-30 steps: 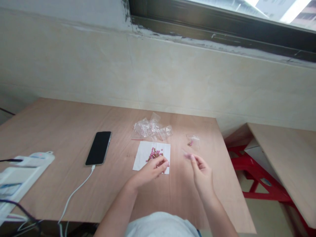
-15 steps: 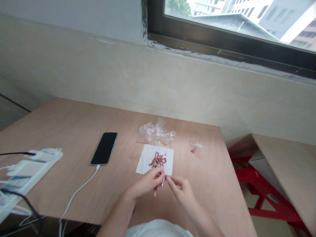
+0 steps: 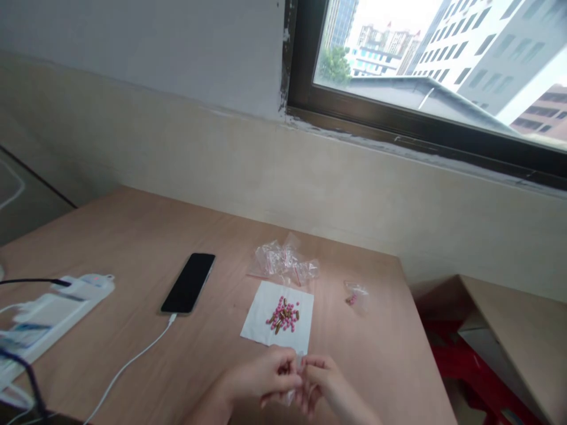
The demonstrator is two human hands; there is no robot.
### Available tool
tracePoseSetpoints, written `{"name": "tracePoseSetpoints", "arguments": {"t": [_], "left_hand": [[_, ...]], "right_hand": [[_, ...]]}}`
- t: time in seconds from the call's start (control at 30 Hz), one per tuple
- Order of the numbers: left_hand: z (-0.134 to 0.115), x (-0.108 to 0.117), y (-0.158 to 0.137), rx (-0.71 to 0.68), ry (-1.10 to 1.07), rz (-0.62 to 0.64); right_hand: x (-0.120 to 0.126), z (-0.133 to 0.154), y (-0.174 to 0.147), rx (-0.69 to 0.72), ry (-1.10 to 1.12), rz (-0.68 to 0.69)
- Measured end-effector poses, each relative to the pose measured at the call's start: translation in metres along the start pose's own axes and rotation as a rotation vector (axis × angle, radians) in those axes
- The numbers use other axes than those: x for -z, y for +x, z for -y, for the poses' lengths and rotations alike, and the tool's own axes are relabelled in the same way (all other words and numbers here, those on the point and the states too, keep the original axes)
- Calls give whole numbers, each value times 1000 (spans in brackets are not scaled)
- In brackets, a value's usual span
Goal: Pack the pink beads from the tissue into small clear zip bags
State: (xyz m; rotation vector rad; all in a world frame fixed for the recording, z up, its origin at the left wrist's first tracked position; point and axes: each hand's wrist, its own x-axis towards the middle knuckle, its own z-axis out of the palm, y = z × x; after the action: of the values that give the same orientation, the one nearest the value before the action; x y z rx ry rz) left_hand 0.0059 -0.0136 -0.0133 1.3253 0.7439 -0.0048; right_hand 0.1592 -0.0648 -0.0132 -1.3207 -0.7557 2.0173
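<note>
Close together at the near side of the table, my left hand (image 3: 277, 378) and my right hand (image 3: 322, 381) are both closed. Between their fingers is a small clear zip bag (image 3: 289, 398), mostly hidden by the fingers. Just beyond them lies a white paper sheet (image 3: 257, 319). On it is a heap of pink round pills (image 3: 292, 319) mixed with brown capsules (image 3: 277, 329). Whether anything is inside the held bag I cannot tell.
Behind the paper lies a pile of clear zip bags (image 3: 283, 260). To the right is a small bag with a few pills (image 3: 358, 295). A black phone (image 3: 188, 283) on a white cable (image 3: 128, 363) and a power strip (image 3: 53, 319) lie to the left. A red stool (image 3: 473, 372) stands beyond the table's right edge.
The view has tilted upward, so the table and hands sit lower in the picture. My right hand's fingers have come closer against the left hand at the bag.
</note>
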Motion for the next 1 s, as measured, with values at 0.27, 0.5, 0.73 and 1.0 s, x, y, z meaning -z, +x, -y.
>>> {"name": "tracePoseSetpoints", "arguments": {"t": [0.27,0.5,0.73,1.0], "left_hand": [[-4,3,2,-38,-106,-65],[4,20,-2,-40,43,-328],[-4,14,-3,-1,207,-237],[-12,14,0,-64,239,-411]], "right_hand": [[1,0,14,166,-185,-153],[6,2,22,226,-376,-344],[-18,7,22,278,-522,-314],[-15,17,11,217,-781,-437]]}}
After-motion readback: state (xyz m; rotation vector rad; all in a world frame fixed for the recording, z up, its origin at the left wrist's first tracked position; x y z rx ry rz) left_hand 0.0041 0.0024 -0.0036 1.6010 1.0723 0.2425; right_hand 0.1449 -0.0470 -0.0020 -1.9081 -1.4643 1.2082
